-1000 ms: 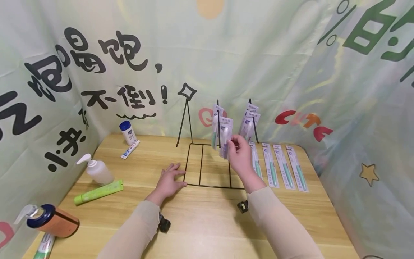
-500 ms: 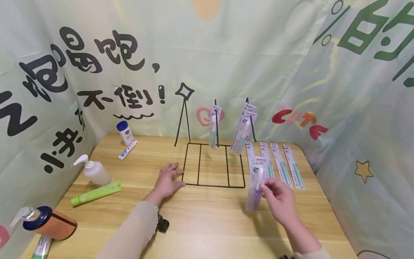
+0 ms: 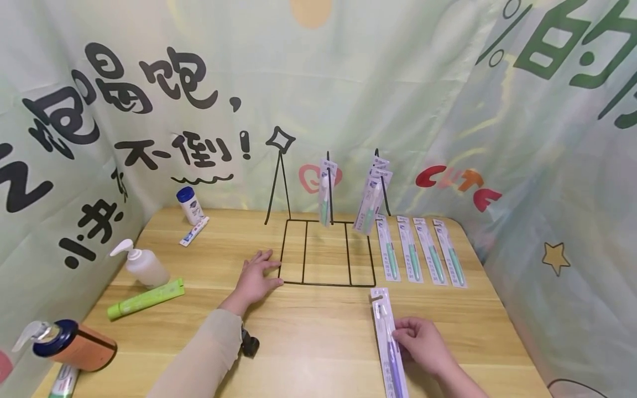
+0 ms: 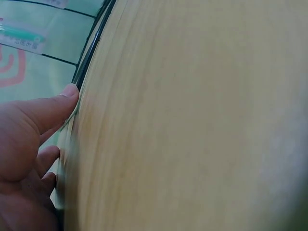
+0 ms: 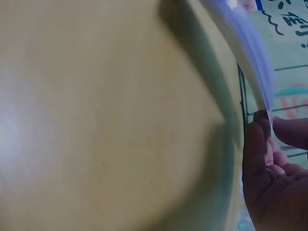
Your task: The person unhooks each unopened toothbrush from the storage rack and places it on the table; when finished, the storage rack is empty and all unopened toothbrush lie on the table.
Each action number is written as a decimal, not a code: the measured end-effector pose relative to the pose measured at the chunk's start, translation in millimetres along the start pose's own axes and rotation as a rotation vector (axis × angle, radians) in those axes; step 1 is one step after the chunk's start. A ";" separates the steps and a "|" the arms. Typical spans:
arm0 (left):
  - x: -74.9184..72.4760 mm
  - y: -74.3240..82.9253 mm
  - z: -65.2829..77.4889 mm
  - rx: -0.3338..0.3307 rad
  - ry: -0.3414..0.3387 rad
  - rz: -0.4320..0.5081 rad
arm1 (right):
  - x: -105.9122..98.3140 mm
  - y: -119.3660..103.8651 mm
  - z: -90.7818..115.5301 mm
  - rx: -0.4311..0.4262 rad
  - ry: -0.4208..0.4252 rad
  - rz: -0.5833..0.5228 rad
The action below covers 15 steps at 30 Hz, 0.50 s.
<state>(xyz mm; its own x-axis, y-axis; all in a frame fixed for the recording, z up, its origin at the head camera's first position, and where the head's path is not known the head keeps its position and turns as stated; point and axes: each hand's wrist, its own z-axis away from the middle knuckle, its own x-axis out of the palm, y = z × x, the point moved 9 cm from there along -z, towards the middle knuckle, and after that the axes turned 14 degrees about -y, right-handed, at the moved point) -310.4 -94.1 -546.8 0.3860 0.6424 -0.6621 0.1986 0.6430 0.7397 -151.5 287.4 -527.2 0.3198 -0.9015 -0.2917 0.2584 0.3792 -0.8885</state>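
Between thumb and fingers my right hand (image 3: 423, 342) pinches the edge of a packaged purple toothbrush (image 3: 388, 345), held low over the front right of the table. In the right wrist view the same toothbrush pack (image 5: 252, 53) rises from the pinching fingertips. My left hand (image 3: 255, 281) rests on the table with fingers spread, thumb and fingertips at the left side of a black wire rack (image 3: 328, 284). The left wrist view has that thumb (image 4: 65, 98) against the rack's wire. One packaged toothbrush (image 3: 325, 196) hangs on the rack's middle hook, and several packs (image 3: 370, 204) hang on the right hook.
Several packaged green toothbrushes (image 3: 432, 251) lie in a row right of the rack. On the left stand a white pump bottle (image 3: 146, 267), an orange pump bottle (image 3: 79, 345) and a blue-capped bottle (image 3: 191, 205). A green tube (image 3: 146, 299) lies near them. Printed curtains enclose the table.
My right hand has taken the purple toothbrush pack away from the rack's middle hook and brought it down toward the front right. My left hand has stayed at the rack.
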 end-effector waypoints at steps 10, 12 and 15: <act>1.0 -2.2 -1.4 -0.016 -0.011 0.010 | 10.5 -1.1 -2.0 0.023 0.012 0.206; 0.9 -1.7 -1.3 -0.015 -0.009 0.007 | 9.3 -3.2 -1.7 0.036 0.034 0.273; 0.8 -1.0 -1.3 -0.015 -0.006 0.010 | 7.4 -6.3 -1.4 0.072 0.047 0.323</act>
<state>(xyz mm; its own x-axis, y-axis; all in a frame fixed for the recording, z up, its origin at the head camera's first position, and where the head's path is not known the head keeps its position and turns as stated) -311.4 -93.7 -548.2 0.3937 0.6461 -0.6539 0.1815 0.6427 0.7443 -152.0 278.1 -524.3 0.3538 -0.7403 -0.5716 0.2149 0.6591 -0.7207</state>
